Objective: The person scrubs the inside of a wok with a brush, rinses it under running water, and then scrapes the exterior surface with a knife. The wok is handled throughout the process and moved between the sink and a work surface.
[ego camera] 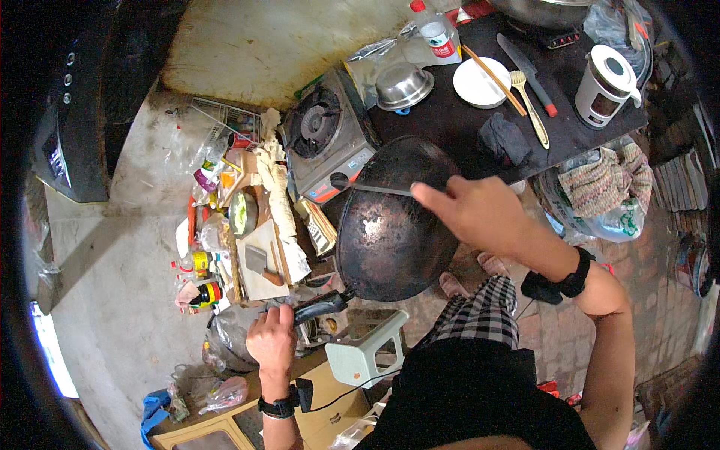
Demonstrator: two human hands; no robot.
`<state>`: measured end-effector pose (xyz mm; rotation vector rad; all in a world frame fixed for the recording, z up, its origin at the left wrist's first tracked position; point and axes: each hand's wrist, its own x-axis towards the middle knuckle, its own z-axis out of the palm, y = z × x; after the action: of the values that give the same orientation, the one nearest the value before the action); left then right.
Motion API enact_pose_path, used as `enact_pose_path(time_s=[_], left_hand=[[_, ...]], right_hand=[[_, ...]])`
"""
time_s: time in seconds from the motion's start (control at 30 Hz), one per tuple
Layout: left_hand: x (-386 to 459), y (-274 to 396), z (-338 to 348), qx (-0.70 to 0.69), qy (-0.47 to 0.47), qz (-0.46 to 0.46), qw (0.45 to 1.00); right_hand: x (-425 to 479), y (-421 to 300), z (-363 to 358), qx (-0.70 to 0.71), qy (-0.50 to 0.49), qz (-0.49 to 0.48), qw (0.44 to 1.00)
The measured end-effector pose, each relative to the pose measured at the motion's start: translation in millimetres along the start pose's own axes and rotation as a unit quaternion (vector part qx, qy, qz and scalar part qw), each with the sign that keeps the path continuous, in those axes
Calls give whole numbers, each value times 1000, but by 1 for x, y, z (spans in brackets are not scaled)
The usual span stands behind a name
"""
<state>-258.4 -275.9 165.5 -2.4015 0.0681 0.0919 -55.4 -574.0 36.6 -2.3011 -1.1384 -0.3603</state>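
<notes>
A dark wok (394, 242) with a worn, patchy surface hangs tilted in front of me, beside the gas stove (318, 129). My left hand (271, 340) is closed around the end of its black handle (320, 308). Across the wok, my right hand (478, 211) pinches the end of a thin grey strip-like thing (382, 189), perhaps a flat tool; its exact kind cannot be told. The strip runs towards the stove knob and overlaps the wok in view. Some of the right hand's fingers are hidden.
The dark table holds a steel bowl (404, 85), white plate (481, 82), chopsticks (495, 80), brush (530, 107), knife (526, 73), dark cloth (503, 139) and white-lidded jug (607, 87). A cleaver (263, 265) lies on a cutting board (261, 242). A plastic stool (368, 349) stands below.
</notes>
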Motion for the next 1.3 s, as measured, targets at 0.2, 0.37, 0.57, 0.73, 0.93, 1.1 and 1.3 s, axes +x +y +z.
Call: enact_pose_path(time_s=[0.2,0.37,0.57,0.73,0.93,1.1,1.3], left_hand=[[-2,-2,0,-10,-2,-3,1000],[-1,-1,-1,-8,-5,3,1000],[-5,2,-2,-3,-7,-3,1000],[-2,3,-4,12,-16,1,1000],[-3,0,-2,14,-18,4,1000],[-2,0,-2,17,-3,8,1000],[-1,-2,1,9,-2,10,1000]], right_hand=[[-5,9,0,26,5,27,999],[-12,-10,-7,32,-19,8,999],[-22,7,-27,5,-27,38,999],[-22,0,-57,-47,-30,-17,998],[11,10,-83,-102,-130,-46,985],[15,16,-80,-90,-121,-58,987],[21,16,-77,-77,-107,-64,989]])
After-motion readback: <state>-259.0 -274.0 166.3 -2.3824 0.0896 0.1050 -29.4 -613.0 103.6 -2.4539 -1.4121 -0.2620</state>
